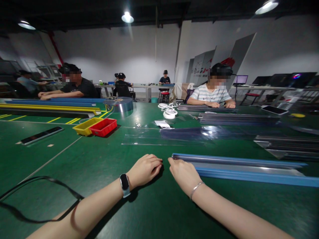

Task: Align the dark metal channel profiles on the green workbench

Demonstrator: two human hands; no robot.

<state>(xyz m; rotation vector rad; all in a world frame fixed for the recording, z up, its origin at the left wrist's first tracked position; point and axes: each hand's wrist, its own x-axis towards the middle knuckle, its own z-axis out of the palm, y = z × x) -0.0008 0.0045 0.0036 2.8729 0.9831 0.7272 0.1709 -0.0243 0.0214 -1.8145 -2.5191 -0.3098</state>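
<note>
My left hand (146, 169), with a smartwatch (124, 182) on the wrist, rests over the green table (147, 219), its fingers curled together; whatever they may hold is too small to make out. Just to its right, my right hand (183, 172) wears a thin bracelet and has its fingertips at the left end of a long blue profile (224, 172) with a clear strip along it. The fingers of that hand are closed on this end. A narrow gap separates the two hands.
Clear plastic sheets (194, 133) lie beyond my hands. A yellow tray (86, 126) and a red tray (103, 127) stand left of centre, near a phone (42, 135). White tape rolls (169, 114) and dark profiles (236, 119) lie farther back. A black cord crosses my left forearm. People sit across.
</note>
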